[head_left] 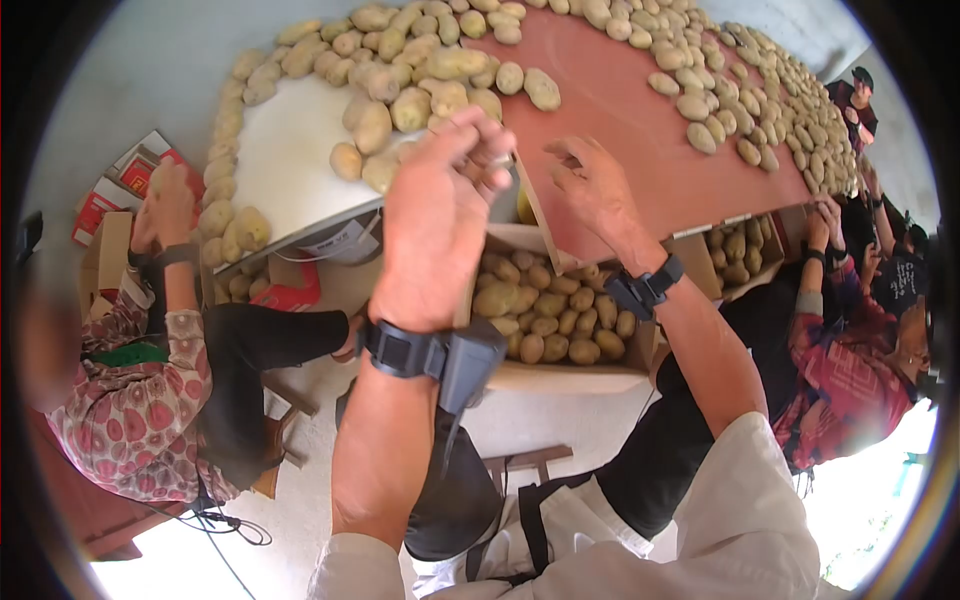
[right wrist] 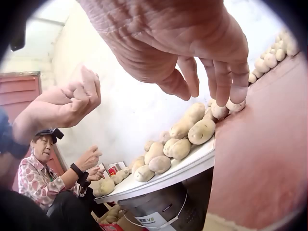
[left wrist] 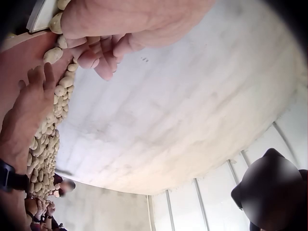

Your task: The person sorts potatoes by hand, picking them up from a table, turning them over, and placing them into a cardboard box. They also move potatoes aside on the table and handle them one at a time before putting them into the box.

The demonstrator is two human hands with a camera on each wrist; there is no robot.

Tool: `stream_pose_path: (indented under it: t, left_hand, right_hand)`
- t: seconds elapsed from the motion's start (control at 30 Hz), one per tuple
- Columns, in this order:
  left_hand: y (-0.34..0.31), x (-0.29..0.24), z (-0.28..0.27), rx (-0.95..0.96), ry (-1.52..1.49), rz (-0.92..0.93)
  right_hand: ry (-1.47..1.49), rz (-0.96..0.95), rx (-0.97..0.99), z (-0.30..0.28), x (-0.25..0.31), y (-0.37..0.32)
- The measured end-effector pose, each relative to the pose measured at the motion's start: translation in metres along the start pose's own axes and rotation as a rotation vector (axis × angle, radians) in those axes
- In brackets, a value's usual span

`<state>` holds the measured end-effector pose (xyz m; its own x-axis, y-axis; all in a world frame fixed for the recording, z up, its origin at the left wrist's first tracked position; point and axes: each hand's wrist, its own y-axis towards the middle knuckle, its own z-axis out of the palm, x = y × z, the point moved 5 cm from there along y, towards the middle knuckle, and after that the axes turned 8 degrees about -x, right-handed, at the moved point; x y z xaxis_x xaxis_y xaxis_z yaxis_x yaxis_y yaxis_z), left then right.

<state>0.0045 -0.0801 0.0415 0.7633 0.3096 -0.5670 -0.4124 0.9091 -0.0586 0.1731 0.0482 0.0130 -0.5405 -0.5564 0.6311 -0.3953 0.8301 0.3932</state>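
My left hand [head_left: 430, 220] is raised in front of the white tabletop [head_left: 285, 155], its fingers loosely bent and nothing held in them. To its right, my right hand [head_left: 600, 190] hovers over the red tabletop [head_left: 590, 90]. In the right wrist view the fingers of this right hand [right wrist: 183, 43] hang down relaxed, with no object between them. Potatoes [head_left: 373, 127] lie heaped on the white top, just beyond the left hand. A lone potato [head_left: 542, 89] rests on the red top near the heap. Below both hands, a cardboard box [head_left: 580, 378] holds many potatoes.
More potatoes [head_left: 700, 105] line the red top's far side. A bucket [right wrist: 163, 204] stands under the white top. People sit at both sides, one in a patterned shirt [head_left: 130, 430] on the left. Another potato box [head_left: 770, 275] stands right.
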Motion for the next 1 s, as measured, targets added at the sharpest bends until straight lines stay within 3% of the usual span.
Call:
stream_pose_path:
  t: [0.13, 0.33, 0.4, 0.43, 0.5, 0.53, 0.73, 1.0]
  left_hand:
    - [-0.015, 0.02, 0.014, 0.033, 0.019, -0.102]
    - [-0.03, 0.031, 0.028, 0.086, 0.024, -0.164]
    - [-0.032, 0.029, 0.032, 0.081, 0.04, -0.162]
    - [-0.033, 0.03, 0.032, 0.079, 0.059, -0.165]
    - [-0.033, 0.031, 0.032, 0.066, 0.059, -0.167]
    - [-0.033, 0.032, 0.031, 0.056, 0.06, -0.174]
    - [-0.038, 0.031, 0.033, 0.065, 0.06, -0.154]
    - [-0.05, 0.025, 0.037, 0.061, 0.071, -0.154]
  right_hand:
    - [-0.032, -0.025, -0.045, -0.013, -0.005, 0.018]
    - [0.058, -0.08, 0.049, -0.001, -0.005, 0.045]
    - [0.74, 0.389, 0.192, 0.016, 0.012, 0.051]
    - [0.74, 0.387, 0.197, 0.024, 0.022, 0.055]
    - [-0.14, -0.178, 0.217, 0.038, 0.053, 0.07]
    - [-0.242, -0.251, 0.277, 0.059, 0.044, 0.085]
    - [-0.384, -0.061, 0.217, 0.118, 0.063, 0.105]
    - [-0.345, -0.126, 0.254, 0.111, 0.057, 0.107]
